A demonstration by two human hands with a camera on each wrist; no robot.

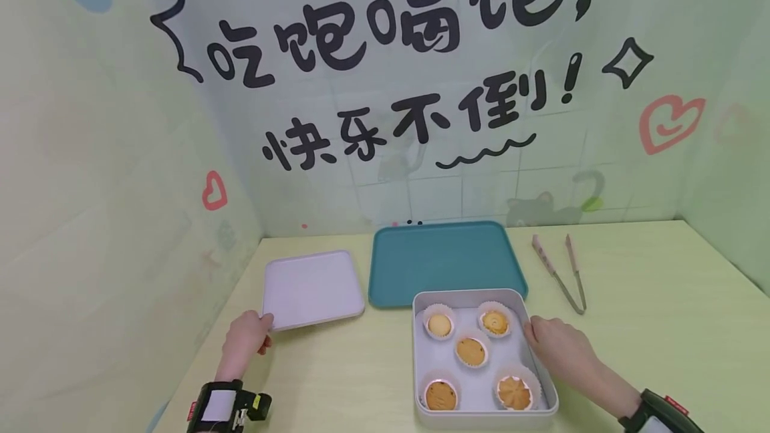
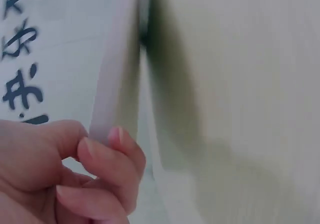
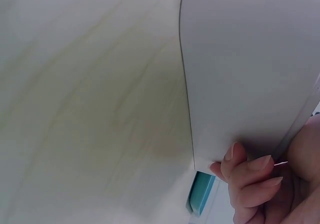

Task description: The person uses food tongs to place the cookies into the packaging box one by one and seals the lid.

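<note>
My left hand (image 1: 248, 336) pinches the near left corner of a flat pale lilac lid (image 1: 314, 289). Seen from the left wrist, thumb and fingertips (image 2: 120, 136) hold the lid's edge (image 2: 117, 74), tilted up from the table with a shadow under it. A rectangular white-lilac box (image 1: 424, 353) stands at the front, holding several small round pastries (image 1: 471, 351) in paper cups. My right hand (image 1: 559, 346) grips its right wall near the far corner, thumb at the rim. In the right wrist view, curled fingers (image 3: 252, 184) lie against the outer wall (image 3: 245, 74).
Behind the box lies a teal tray (image 1: 442, 262), its near edge partly hidden by the box. Metal tongs (image 1: 568, 282) with pinkish handles lie spread at the right. A printed backdrop wall (image 1: 385, 199) closes off the table's back edge.
</note>
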